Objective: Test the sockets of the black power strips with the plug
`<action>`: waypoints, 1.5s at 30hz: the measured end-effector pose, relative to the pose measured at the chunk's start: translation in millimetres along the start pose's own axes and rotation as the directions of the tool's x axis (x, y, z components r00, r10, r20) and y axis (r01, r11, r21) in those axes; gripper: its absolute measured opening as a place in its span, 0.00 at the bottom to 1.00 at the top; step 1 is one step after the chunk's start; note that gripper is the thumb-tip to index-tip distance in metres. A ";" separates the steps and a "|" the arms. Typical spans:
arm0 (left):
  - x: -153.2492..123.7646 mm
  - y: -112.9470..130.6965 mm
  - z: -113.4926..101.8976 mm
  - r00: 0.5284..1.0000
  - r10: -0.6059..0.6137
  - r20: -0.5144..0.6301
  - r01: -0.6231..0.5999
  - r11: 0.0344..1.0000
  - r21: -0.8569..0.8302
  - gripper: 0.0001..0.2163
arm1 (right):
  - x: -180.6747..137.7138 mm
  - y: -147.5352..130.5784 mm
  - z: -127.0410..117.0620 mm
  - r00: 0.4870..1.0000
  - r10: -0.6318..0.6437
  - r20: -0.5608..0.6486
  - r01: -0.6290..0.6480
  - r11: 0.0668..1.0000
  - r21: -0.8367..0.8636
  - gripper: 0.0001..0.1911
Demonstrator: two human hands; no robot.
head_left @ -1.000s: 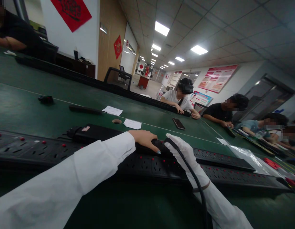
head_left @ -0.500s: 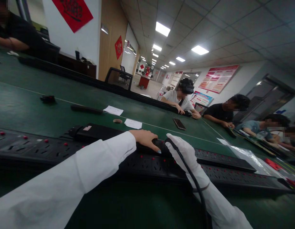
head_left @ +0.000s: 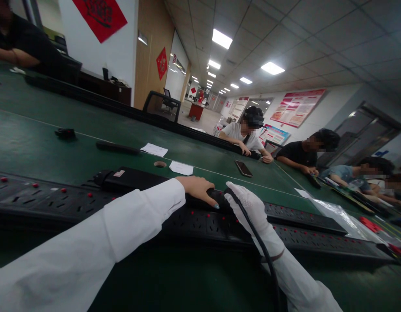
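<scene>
Long black power strips point(head_left: 317, 242) with red switches lie in rows across the green table point(head_left: 41, 143). My left hand point(head_left: 200, 189), bare with a white sleeve, rests palm down on the rear strip point(head_left: 132, 178), fingers curved over its top. My right hand point(head_left: 249, 207) wears a white glove and presses on the same strip just to the right, fingers bent over it. A black cable point(head_left: 265, 255) runs along the back of my right hand and wrist.
A phone point(head_left: 243, 168), two paper slips point(head_left: 154, 150), a small ring point(head_left: 160, 164) and a black bar point(head_left: 118, 148) lie on the table beyond. Several people sit at the far right edge. A person's arm rests at the top left. Plastic bags lie at right.
</scene>
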State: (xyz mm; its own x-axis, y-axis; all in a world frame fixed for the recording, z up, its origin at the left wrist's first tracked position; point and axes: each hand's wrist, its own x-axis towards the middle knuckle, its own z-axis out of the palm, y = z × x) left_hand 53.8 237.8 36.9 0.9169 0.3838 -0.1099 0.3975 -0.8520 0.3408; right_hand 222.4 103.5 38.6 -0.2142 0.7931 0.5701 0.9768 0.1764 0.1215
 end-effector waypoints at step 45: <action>3.9 -25.6 -2.1 0.993 -0.026 -0.117 0.037 0.995 0.089 0.22 | 2.2 -11.1 -4.9 0.996 -0.070 0.055 0.064 0.993 0.099 0.17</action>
State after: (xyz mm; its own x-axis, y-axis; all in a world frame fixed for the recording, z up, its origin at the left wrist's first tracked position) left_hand 47.2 261.9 29.7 0.8953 0.4454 -0.0084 0.4329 -0.8655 0.2519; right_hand 211.1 100.4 42.5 -0.2817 0.8095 0.5150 0.9559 0.2835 0.0772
